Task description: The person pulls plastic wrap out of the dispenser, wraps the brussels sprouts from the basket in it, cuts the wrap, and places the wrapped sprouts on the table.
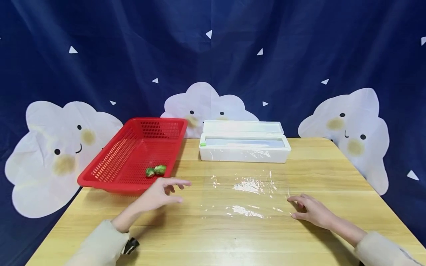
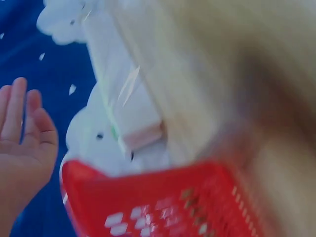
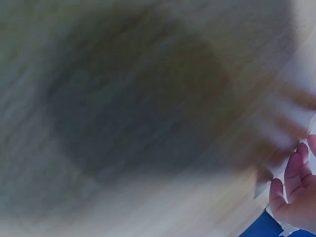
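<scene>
A sheet of clear plastic wrap [image 1: 246,195] lies on the wooden table, drawn out from a white dispenser box [image 1: 244,154] with its lid raised. My left hand [image 1: 159,194] hovers left of the sheet, close to the red basket's near corner, fingers spread and holding nothing. Inside the red basket [image 1: 114,183] sit two green Brussels sprouts [image 1: 155,170]. My right hand [image 1: 313,211] is by the sheet's right edge, thumb and fingers apart; whether the fingertips touch the film is unclear. The right wrist view shows the same hand [image 3: 296,192] with loosely bent fingers.
Beneath everything is a light wooden table [image 1: 233,244]. A dark blue curtain [image 1: 283,74] with white clouds hangs behind it. A small green piece [image 1: 203,145] sits at the box's left end. The wrist views are partly blurred.
</scene>
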A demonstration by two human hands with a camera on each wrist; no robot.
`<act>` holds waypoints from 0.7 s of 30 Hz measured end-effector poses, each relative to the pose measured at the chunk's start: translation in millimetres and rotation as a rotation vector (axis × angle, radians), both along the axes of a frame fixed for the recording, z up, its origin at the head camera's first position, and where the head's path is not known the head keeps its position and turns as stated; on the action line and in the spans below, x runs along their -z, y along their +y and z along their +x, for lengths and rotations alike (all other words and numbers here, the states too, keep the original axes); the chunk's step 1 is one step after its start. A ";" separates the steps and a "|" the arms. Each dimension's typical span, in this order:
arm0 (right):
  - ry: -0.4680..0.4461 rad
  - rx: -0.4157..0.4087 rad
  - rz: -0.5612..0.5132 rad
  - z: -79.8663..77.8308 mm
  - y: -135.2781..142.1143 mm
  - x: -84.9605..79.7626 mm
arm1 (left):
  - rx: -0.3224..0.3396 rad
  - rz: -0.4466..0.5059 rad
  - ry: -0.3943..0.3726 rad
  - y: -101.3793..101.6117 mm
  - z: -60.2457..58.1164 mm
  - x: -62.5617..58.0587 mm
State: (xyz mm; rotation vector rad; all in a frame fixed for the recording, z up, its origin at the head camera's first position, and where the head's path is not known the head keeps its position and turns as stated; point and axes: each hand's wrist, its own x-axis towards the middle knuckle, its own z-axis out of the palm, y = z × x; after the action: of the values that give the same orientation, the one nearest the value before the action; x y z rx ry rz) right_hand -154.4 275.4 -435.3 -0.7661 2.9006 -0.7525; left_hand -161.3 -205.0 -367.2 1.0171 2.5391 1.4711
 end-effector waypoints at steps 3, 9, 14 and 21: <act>0.004 0.009 -0.004 0.7 0.5 0.9 | -0.048 0.091 0.095 -14.3 -1.1 -11.0; 0.048 0.023 -0.007 1.5 0.1 3.4 | -0.218 0.116 0.061 -50.4 -12.7 -20.6; 0.070 0.032 -0.014 2.3 -0.4 4.9 | -0.299 0.042 0.008 -82.0 -27.5 -17.1; 0.080 0.051 -0.020 2.7 0.5 6.2 | -0.319 -0.153 -0.077 -107.3 -47.3 -14.9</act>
State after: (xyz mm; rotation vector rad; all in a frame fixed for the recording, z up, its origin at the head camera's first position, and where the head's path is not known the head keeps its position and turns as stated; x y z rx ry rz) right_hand -151.7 275.9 -441.5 -0.7443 2.9988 -0.7746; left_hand -208.6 -312.3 -352.4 0.5435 2.8032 1.3174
